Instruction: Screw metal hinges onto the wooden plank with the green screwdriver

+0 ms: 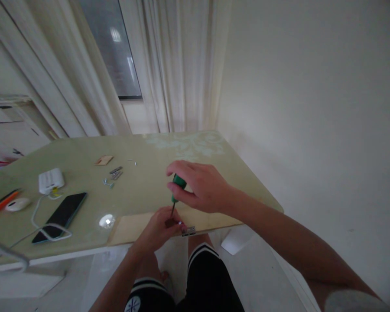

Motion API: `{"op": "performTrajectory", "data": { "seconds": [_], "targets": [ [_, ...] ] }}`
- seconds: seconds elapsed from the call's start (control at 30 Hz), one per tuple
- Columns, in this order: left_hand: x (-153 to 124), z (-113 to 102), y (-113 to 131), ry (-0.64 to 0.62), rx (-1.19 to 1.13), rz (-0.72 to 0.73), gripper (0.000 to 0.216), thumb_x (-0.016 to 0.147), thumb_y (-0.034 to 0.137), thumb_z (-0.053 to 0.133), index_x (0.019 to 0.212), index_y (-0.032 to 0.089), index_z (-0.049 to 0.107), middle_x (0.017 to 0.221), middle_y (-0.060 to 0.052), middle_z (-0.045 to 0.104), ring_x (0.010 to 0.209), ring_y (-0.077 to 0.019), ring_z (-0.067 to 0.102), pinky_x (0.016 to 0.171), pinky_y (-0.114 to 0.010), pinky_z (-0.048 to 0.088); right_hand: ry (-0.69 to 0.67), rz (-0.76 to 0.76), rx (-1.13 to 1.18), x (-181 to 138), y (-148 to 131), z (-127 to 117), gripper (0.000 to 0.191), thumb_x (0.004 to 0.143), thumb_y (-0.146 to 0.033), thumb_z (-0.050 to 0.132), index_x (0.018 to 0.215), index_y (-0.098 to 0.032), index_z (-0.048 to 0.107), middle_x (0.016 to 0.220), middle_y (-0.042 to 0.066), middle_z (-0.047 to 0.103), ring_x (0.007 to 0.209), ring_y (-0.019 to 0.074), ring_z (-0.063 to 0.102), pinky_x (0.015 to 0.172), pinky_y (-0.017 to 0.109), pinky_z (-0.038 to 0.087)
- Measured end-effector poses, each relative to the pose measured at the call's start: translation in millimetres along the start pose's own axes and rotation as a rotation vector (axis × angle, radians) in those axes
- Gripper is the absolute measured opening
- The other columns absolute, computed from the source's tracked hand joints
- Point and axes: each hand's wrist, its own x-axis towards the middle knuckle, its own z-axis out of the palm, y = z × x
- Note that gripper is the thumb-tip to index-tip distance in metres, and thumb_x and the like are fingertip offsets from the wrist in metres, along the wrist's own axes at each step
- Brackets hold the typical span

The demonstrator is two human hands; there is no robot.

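Note:
My right hand (204, 186) is wrapped round the green handle of a screwdriver (179, 181), which points down and slightly to the left. Its thin shaft reaches to the fingers of my left hand (159, 227), where the tip is hidden. My left hand is closed at the front edge of a pale wooden board (130, 227), its fingertips pinching a tiny silver piece that looks like a screw (180, 223). Just right of those fingertips, a small metal hinge (189, 231) lies at the board's edge.
On the green table (143, 190) are several hinges (116, 173), screws (108, 183) and a small wooden piece (104, 160). A phone (60, 219) with a cable, a white charger (51, 181), a white mouse-like object (17, 204) and an orange pen (1, 203) lie left. A wall stands right.

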Motion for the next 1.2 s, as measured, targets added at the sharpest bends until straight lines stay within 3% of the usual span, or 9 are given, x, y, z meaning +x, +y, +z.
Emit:
{"op": "performTrajectory", "data": {
  "seconds": [0.13,0.3,0.43,0.53,0.7,0.87,1.03,1.1,1.2],
  "targets": [
    [2.5,-6.0,6.4,0.028,0.006,0.039,0.025,0.093,0.042,0.071,0.084,0.020,0.079,0.084,-0.006,0.073,0.080,-0.0186,0.068,0.074,-0.028,0.052,0.284,0.261,0.155,2.2,35.9,17.4,0.033,0.106,-0.052,0.044,0.119,-0.023,0.052,0.092,0.002,0.070,0.079,0.0155,0.063,0.074,0.027,0.043],
    [2.9,-6.6,3.5,0.182,-0.079,-0.024,0.026,0.090,0.043,0.073,0.102,0.021,0.079,0.093,-0.006,0.079,0.087,-0.0196,0.074,0.080,-0.029,0.057,0.482,0.698,0.418,-10.2,97.6,84.2,0.038,0.102,-0.060,0.043,0.109,-0.023,0.051,0.086,0.002,0.067,0.075,0.0162,0.059,0.072,0.026,0.045],
    [2.0,-5.5,-0.6,0.237,-0.114,-0.095,0.031,0.086,0.048,0.077,0.099,0.020,0.076,0.090,-0.006,0.080,0.084,-0.0199,0.075,0.078,-0.029,0.060,0.467,0.748,0.492,-27.0,123.9,135.1,0.037,0.097,-0.060,0.053,0.102,-0.023,0.053,0.081,0.000,0.067,0.071,0.0164,0.057,0.072,0.028,0.045],
    [1.7,-5.7,0.3,0.274,-0.084,-0.098,0.029,0.084,0.048,0.078,0.090,0.019,0.075,0.083,-0.005,0.078,0.078,-0.0185,0.074,0.072,-0.028,0.059,0.489,0.781,0.571,-32.0,134.5,158.5,0.036,0.095,-0.060,0.056,0.097,-0.024,0.053,0.082,0.001,0.068,0.072,0.0178,0.059,0.073,0.030,0.047],
    [2.4,-6.1,2.7,0.317,-0.061,-0.097,0.026,0.082,0.045,0.078,0.081,0.020,0.075,0.074,-0.003,0.076,0.070,-0.0165,0.070,0.064,-0.024,0.055,0.572,0.834,0.719,-30.9,151.3,176.9,0.040,0.095,-0.066,0.053,0.094,-0.025,0.052,0.074,0.001,0.068,0.067,0.0189,0.059,0.064,0.030,0.046],
    [0.1,-12.0,8.3,0.302,0.013,-0.018,0.024,0.090,0.044,0.072,0.089,0.022,0.080,0.084,-0.004,0.078,0.079,-0.0179,0.072,0.071,-0.025,0.057,0.624,0.841,0.836,-32.2,159.7,183.5,0.044,0.092,-0.069,0.057,0.092,-0.025,0.053,0.067,0.000,0.065,0.060,0.0170,0.053,0.055,0.028,0.041],
    [0.9,-45.5,-6.2,0.308,0.233,-0.032,0.030,0.093,0.050,0.067,0.099,0.024,0.081,0.099,-0.006,0.081,0.092,-0.0218,0.074,0.083,-0.030,0.058,0.684,0.859,0.910,-31.7,165.0,187.5,0.045,0.091,-0.069,0.060,0.093,-0.025,0.052,0.067,0.000,0.065,0.058,0.0158,0.050,0.053,0.027,0.038],
    [9.6,-71.8,-21.9,0.314,0.316,-0.114,0.037,0.091,0.055,0.067,0.105,0.024,0.080,0.104,-0.006,0.081,0.093,-0.0229,0.075,0.085,-0.032,0.059,0.699,0.866,0.928,-31.4,166.5,188.5,0.045,0.090,-0.069,0.061,0.093,-0.025,0.052,0.067,0.000,0.065,0.058,0.0158,0.050,0.053,0.027,0.038],
    [32.0,-118.6,-47.6,0.398,0.504,-0.331,0.043,0.086,0.057,0.063,0.107,0.022,0.079,0.094,-0.005,0.081,0.082,-0.0228,0.075,0.080,-0.033,0.059,0.702,0.867,0.944,-32.1,167.1,188.8,0.045,0.090,-0.068,0.061,0.094,-0.024,0.053,0.067,0.000,0.065,0.058,0.0159,0.051,0.053,0.027,0.038]
  ]
}}
